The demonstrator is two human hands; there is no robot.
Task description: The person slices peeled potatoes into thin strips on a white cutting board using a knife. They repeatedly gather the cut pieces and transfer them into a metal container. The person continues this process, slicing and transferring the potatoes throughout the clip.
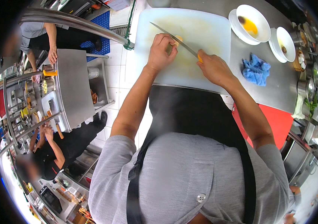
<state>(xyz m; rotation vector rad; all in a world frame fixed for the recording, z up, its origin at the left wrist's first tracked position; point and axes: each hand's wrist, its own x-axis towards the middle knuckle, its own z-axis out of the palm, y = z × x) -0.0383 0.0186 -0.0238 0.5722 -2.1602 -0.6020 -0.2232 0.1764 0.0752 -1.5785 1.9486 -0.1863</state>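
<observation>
My right hand [216,70] is wrapped round the orange handle of a kitchen knife [174,39]. The long blade points to the far left and lies across a small pale-yellow piece of food [178,39]. With fingers curled, my left hand [161,52] grips that piece at the blade's side; its kind cannot be made out. Beneath both hands is a large white cutting board [207,33] with yellowish stains.
A blue cloth [256,70] lies crumpled right of the board. Beyond it stand white bowls, one holding yellow liquid [249,27], another a small dark item [282,46]. A red board [272,125] is at the near right. Two people work by a steel table [76,86] on the left.
</observation>
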